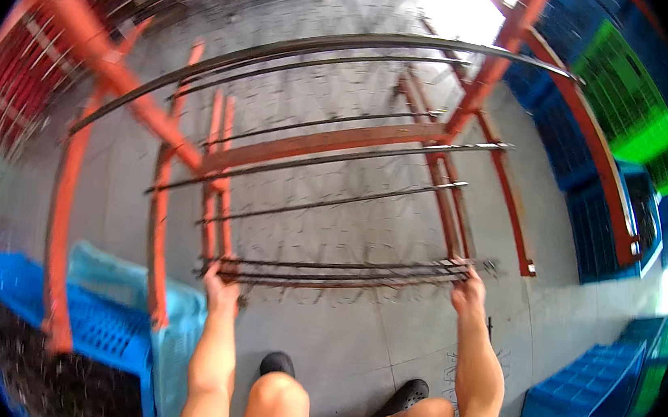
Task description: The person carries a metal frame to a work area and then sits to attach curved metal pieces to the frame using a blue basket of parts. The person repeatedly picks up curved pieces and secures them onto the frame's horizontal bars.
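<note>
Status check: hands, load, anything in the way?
Left hand and right hand gripping opposite ends of bundled dark rods. Red rack directly ahead, bearing more rods. Light blue crate close by left forearm.

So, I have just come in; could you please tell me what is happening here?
A person is holding several thin dark rods together, with the left hand near one end and the right hand near the other. They are at the near side of a red rack, which more rods span. Blue crates stand on both sides.
</note>
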Action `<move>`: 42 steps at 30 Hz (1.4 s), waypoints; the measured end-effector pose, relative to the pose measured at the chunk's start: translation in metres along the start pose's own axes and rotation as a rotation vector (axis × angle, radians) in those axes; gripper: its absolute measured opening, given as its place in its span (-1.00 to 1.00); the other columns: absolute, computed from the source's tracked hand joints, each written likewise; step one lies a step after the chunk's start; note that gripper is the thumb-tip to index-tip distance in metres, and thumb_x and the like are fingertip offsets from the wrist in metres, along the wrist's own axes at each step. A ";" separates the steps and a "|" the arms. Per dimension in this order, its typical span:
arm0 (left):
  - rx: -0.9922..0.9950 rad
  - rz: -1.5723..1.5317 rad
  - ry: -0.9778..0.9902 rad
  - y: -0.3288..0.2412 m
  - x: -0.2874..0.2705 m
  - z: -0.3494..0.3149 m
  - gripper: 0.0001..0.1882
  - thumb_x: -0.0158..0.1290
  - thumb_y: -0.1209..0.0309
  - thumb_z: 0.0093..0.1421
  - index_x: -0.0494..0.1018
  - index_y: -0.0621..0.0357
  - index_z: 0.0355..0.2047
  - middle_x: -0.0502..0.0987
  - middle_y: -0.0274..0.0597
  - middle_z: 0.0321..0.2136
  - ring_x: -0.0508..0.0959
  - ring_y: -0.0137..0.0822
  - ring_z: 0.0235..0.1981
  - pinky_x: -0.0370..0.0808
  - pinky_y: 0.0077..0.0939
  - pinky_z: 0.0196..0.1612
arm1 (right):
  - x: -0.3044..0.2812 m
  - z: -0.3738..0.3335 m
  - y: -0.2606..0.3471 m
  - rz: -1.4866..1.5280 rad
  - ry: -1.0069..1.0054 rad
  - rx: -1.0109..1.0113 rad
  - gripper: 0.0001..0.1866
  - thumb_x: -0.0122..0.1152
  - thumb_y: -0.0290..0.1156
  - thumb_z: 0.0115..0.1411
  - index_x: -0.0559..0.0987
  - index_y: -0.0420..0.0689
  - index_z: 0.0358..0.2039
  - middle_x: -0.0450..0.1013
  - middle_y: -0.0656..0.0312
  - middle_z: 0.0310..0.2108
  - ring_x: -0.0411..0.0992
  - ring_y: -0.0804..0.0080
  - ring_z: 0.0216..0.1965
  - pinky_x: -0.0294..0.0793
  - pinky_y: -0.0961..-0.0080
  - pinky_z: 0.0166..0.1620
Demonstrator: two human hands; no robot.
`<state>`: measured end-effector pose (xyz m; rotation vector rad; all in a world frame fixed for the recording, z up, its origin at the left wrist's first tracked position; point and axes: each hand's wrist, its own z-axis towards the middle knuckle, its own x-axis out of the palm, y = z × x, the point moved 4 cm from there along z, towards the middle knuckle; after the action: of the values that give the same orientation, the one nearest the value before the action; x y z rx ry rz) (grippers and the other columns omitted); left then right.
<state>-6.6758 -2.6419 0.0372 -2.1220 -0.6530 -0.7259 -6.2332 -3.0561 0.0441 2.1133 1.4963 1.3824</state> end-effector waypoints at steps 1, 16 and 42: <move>-0.014 0.059 -0.028 0.001 -0.007 0.012 -0.79 -0.14 0.44 0.12 0.45 0.27 -0.33 0.55 -0.10 -0.36 0.53 -0.19 -0.29 0.47 -0.28 -0.14 | 0.012 0.019 -0.009 -0.022 -0.008 -0.005 -0.69 -0.10 -0.40 0.27 0.43 -0.36 -0.09 0.47 0.08 -0.18 0.41 0.36 -0.15 0.35 0.45 0.01; -0.017 0.313 -0.094 0.004 -0.022 0.034 -0.50 -0.03 -0.09 0.13 0.39 0.05 -0.13 0.46 -0.25 -0.24 0.46 -0.37 -0.27 0.46 -0.47 -0.20 | 0.083 0.113 -0.021 -0.453 -0.270 -0.008 -0.63 0.15 -0.04 0.14 0.50 -0.11 -0.30 0.34 0.37 -0.54 0.22 0.58 -0.49 0.21 0.63 -0.36; 1.011 2.392 -0.596 -0.122 0.125 -0.202 -0.59 0.07 0.30 0.05 0.37 0.36 -0.17 0.37 -0.02 -0.23 0.31 -0.11 -0.08 0.20 -0.17 0.05 | 0.069 -0.030 0.189 -1.905 -0.014 -0.913 -0.43 -0.02 -0.52 0.14 0.15 -0.18 0.19 0.26 -0.06 0.07 0.25 0.03 0.08 0.26 0.27 0.08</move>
<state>-6.7234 -2.7097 0.2914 -0.7891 1.1097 1.2802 -6.1338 -3.0970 0.2168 -0.1825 1.4192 0.7516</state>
